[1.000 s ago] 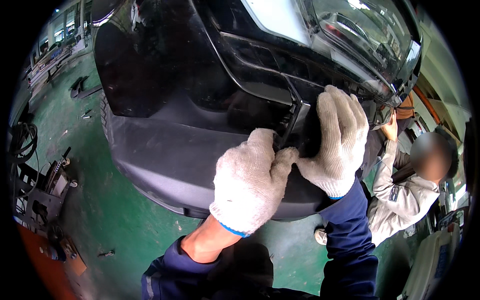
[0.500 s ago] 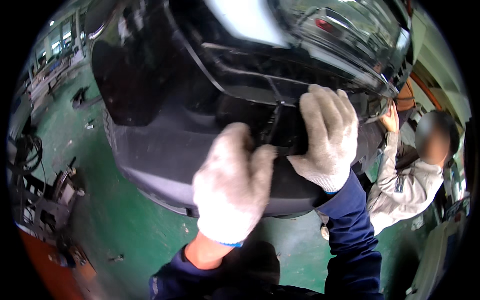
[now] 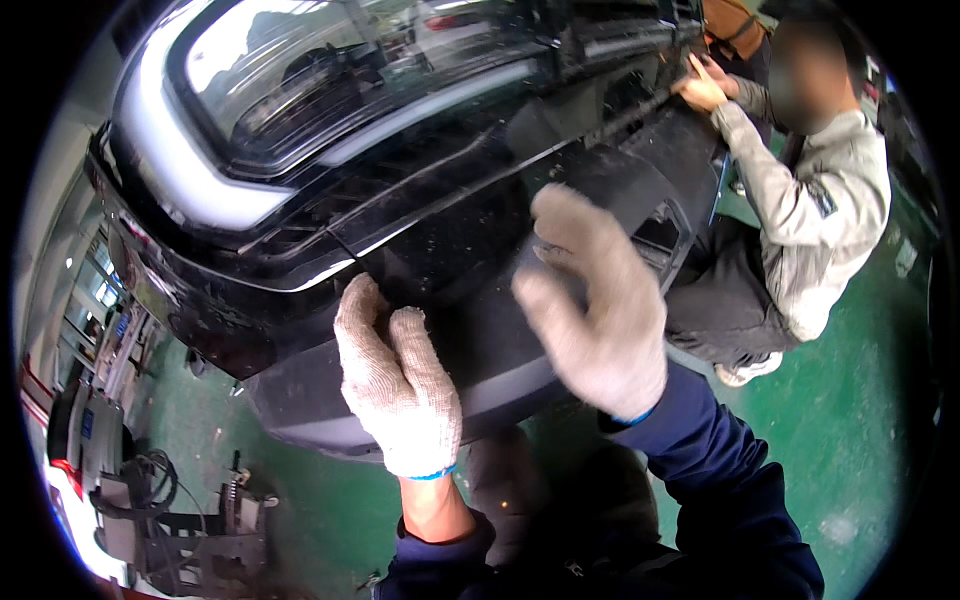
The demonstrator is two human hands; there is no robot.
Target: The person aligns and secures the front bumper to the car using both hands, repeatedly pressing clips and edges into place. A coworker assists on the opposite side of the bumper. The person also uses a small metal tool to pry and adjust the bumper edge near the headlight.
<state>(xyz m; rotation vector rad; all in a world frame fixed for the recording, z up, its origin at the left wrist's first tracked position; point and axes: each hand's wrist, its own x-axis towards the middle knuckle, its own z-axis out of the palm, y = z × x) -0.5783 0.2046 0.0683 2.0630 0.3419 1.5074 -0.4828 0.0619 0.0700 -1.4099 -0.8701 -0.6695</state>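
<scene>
The rear of a black car fills the middle of the view, with its dark bumper [image 3: 500, 392] nearest me. My left hand [image 3: 400, 390], in a white knit glove, is at the bumper's upper part. Its fingers point up toward the bright seam under the tailgate [image 3: 420, 165], and its thumb stands a little apart. Whether the fingertips touch the panel is unclear. Farther right, my right hand [image 3: 605, 315] wears a similar glove and is slightly blurred. Its thumb and fingers are spread in front of the bumper, with nothing between them.
At the right a co-worker in a light jacket [image 3: 825, 230] crouches by the car's corner, a hand [image 3: 703, 88] on its edge. Metal equipment with a coiled black cable [image 3: 150, 485] stands at lower left. The floor [image 3: 800, 440] is green.
The view has shifted to the right along the car, bringing the tailgate window and co-worker more fully into sight. My hands are farther apart, and the right one has come off the panel edge.
</scene>
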